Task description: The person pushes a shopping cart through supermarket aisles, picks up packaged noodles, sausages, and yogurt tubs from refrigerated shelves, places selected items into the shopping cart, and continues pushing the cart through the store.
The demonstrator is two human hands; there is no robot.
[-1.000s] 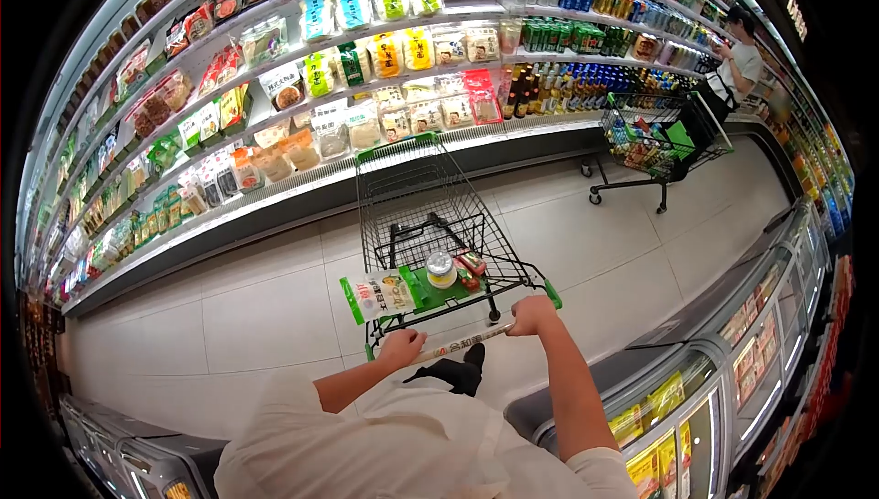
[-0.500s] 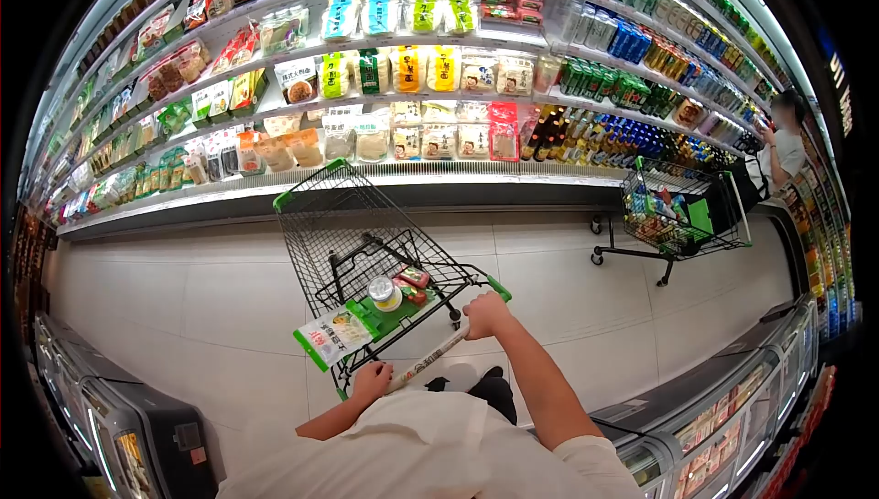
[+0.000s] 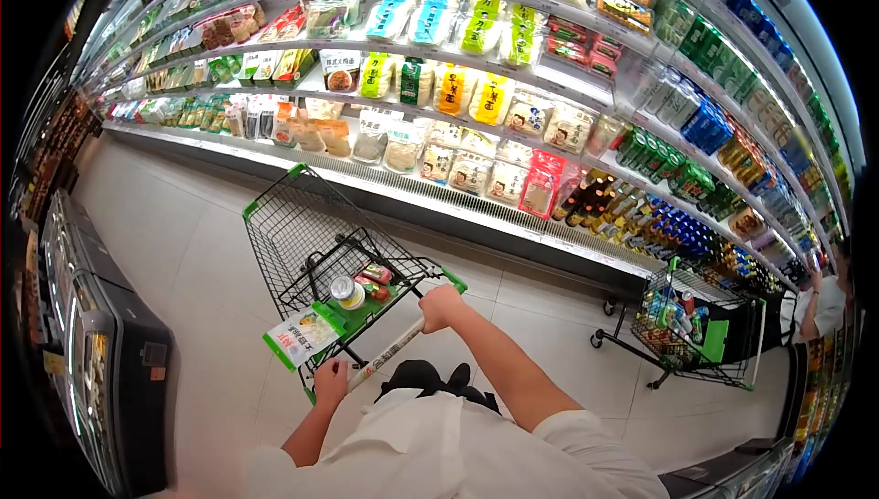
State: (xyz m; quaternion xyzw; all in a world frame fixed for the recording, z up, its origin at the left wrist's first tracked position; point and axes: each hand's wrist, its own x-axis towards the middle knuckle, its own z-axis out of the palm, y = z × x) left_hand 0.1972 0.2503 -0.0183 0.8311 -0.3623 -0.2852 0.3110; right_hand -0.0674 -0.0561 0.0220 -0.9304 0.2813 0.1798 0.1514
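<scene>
My right hand (image 3: 442, 307) is wrapped round the right end of the pale handle (image 3: 394, 349) of a shopping cart (image 3: 316, 211). My left hand (image 3: 330, 382), fingers curled, grips the handle's left end. The cart's black wire basket points away from me, toward the shelves. On the green seat flap near the handle lie a white jar with a yellow label (image 3: 348, 292), red packs (image 3: 374, 285) and a green-and-white packet (image 3: 302, 338), which sticks out over the cart's left side.
A chilled shelf wall (image 3: 439, 189) with packed noodles, cans and bottles runs across the front. A second, loaded cart (image 3: 696, 325) stands at right beside a person in white (image 3: 818, 309). Freezer cabinets (image 3: 114, 362) line the left; pale floor tiles (image 3: 215, 252) lie between.
My view has turned, so the shelves now slant down to the right and look nearer. The cart and my hands appear slightly further left; both hands still hold the handle.
</scene>
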